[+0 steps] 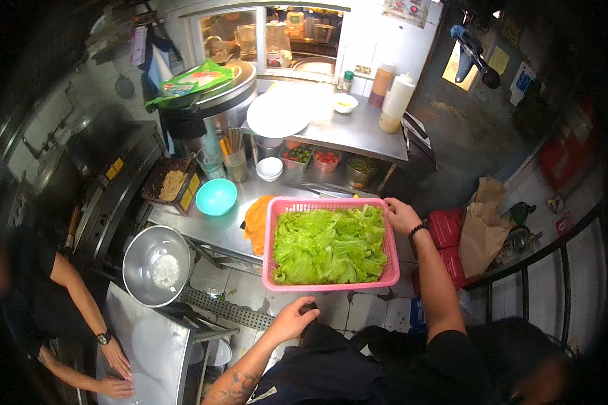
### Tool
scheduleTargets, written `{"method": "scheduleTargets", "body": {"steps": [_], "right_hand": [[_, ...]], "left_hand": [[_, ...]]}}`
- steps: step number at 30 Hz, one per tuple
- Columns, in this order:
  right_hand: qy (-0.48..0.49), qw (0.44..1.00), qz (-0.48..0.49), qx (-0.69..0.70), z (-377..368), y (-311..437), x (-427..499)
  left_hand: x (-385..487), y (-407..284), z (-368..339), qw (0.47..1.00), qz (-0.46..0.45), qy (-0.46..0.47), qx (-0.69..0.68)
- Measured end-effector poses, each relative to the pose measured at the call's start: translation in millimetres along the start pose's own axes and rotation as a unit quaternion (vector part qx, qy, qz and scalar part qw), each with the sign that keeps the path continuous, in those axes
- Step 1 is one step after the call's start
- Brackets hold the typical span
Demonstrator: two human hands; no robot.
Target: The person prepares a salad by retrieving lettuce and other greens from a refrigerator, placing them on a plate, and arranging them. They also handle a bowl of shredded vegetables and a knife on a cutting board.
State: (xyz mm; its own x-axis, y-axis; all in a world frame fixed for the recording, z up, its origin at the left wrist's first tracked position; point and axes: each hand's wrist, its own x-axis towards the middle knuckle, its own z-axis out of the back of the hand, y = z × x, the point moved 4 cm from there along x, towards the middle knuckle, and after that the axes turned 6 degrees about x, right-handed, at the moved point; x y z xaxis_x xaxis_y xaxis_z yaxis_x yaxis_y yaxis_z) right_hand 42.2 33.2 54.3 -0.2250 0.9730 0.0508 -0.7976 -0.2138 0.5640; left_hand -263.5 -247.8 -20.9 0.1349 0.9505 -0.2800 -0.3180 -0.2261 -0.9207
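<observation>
A pink plastic basket (pixel 330 287) heaped with green lettuce leaves (pixel 329 245) is in front of me, over the near edge of the steel worktable (pixel 182 223). My right hand (pixel 404 217), with a dark beaded bracelet at the wrist, grips the basket's far right corner. Nearer to me, my left hand (pixel 296 320) is below the basket's near rim and looks apart from it. Its thumb and fingers are spread, with a dark patch showing between them. Left of the basket lies an orange cloth (pixel 256 228), partly covered by it. Whether the table bears the basket is hidden.
A turquoise bowl (pixel 216 197) and small white bowls (pixel 269 168) stand on the worktable. A large metal bowl (pixel 157 267) is at left, near a co-worker's hands (pixel 116 372) on a steel counter (pixel 167 334). Another person (pixel 542 374) is at lower right. Squeeze bottles (pixel 397 104) stand on the shelf.
</observation>
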Motion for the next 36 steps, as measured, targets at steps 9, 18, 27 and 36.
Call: {"method": "scheduleTargets", "body": {"steps": [9,18,27,36], "right_hand": [[-0.031,0.960,0.276,0.016,-69,110,-29],[0.062,0.968,0.231,-0.079,-60,118,-7],[-0.033,0.997,0.062,-0.013,-60,138,-25],[-0.002,0.974,0.180,-0.136,-156,170,12]], "left_hand": [[52,-26,44,0.995,0.043,0.018,0.085],[96,-116,115,0.964,-0.013,-0.014,0.265],[167,-98,114,0.903,-0.216,0.016,0.371],[211,-109,174,0.943,-0.089,0.006,-0.321]]}}
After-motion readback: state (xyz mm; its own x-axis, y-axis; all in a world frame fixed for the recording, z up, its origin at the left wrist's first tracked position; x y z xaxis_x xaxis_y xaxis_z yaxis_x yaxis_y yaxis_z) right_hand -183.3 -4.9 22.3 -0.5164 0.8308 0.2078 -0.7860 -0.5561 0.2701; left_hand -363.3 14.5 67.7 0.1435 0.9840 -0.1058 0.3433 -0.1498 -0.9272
